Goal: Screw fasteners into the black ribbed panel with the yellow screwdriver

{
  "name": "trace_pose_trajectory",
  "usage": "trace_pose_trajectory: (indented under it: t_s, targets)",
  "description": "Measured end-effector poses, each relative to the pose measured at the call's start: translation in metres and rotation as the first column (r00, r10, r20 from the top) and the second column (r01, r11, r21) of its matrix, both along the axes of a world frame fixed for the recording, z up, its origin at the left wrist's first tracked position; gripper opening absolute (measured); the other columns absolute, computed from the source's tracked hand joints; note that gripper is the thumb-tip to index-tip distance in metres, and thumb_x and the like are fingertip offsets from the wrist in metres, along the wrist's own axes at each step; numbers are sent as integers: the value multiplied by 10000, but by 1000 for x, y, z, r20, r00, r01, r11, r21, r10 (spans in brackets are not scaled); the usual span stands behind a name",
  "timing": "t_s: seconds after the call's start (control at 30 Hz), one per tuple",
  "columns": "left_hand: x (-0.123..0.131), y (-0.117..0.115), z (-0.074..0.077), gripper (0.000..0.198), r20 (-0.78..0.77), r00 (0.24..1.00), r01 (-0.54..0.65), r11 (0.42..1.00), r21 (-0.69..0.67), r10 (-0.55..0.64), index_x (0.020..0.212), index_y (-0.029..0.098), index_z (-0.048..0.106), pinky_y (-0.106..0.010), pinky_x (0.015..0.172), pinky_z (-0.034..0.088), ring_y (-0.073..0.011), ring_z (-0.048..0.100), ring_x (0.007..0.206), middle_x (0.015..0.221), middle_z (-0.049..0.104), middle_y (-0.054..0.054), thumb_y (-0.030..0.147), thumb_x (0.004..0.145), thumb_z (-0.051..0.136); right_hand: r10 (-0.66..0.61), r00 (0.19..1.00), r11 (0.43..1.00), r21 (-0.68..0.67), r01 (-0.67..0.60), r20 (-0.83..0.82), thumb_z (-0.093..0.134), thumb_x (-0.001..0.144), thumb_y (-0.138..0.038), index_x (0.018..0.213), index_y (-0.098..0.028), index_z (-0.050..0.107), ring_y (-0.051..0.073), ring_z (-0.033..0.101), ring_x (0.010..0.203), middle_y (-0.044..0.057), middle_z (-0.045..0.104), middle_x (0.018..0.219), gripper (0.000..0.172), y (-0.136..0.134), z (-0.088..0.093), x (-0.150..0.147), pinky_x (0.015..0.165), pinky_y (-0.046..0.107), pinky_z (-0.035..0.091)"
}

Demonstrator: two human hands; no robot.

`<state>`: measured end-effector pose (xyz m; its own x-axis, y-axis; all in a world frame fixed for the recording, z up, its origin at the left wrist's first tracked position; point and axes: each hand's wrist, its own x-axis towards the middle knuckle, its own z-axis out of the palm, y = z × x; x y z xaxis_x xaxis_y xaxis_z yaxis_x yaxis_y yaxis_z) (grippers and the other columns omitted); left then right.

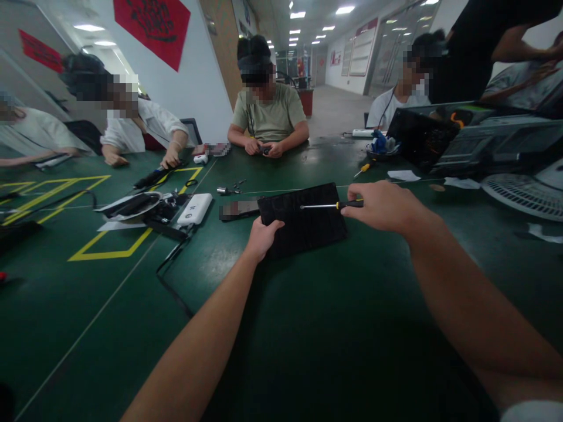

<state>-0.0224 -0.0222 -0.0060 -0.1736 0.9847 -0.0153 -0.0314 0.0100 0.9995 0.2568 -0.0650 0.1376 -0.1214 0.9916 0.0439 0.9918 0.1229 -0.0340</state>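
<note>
A flat black rectangular panel point(308, 230) is tilted slightly above the green table. My left hand point(263, 237) grips its left edge, thumb lying on top of it. In my right hand point(382, 204) is a screwdriver point(320, 206) with a black and yellow handle, pinched between the fingers. Its metal shaft points left across the panel, and the tip is over the panel's upper middle; whether it touches the surface I cannot tell. Behind the panel's left corner lies a dark flat object point(237, 209), partly blurred out.
Left of me are a white power bank point(196, 209), cables and metal parts. A metal bit point(226, 191) lies beyond the panel. At right are another yellow screwdriver point(363, 169), a computer case point(501, 138) and a white fan grille point(523, 196). Several people sit around the table.
</note>
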Motion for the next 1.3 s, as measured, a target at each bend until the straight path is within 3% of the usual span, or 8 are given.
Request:
trace_pose_trajectory:
  t_s: [0.87,1.1,1.3]
  targets:
    - [0,0,2,339,-8,1000,14,1000,-1,-14,898,178,751,-405,860,598,-265,741,874,902,789,-56,307,594,827,29,999,998,55,-26,-45,637,922,-528,1052,-240,758,303,670,861,115,758,934,339,6,-4,10,658,383,387]
    - [1,-2,4,329,-3,1000,9,1000,3,-9,864,181,737,-389,850,580,-239,710,831,860,764,-40,310,573,823,33,996,993,113,-23,-86,663,895,-545,1033,-245,781,286,655,802,97,750,875,350,4,4,15,672,376,386]
    - [1,0,3,348,-16,1000,15,1000,-7,-15,874,194,720,-412,874,589,-263,719,877,883,761,-50,328,571,829,37,995,997,74,-30,-97,597,945,-575,1016,-231,795,269,648,786,99,756,880,403,2,12,16,657,375,372]
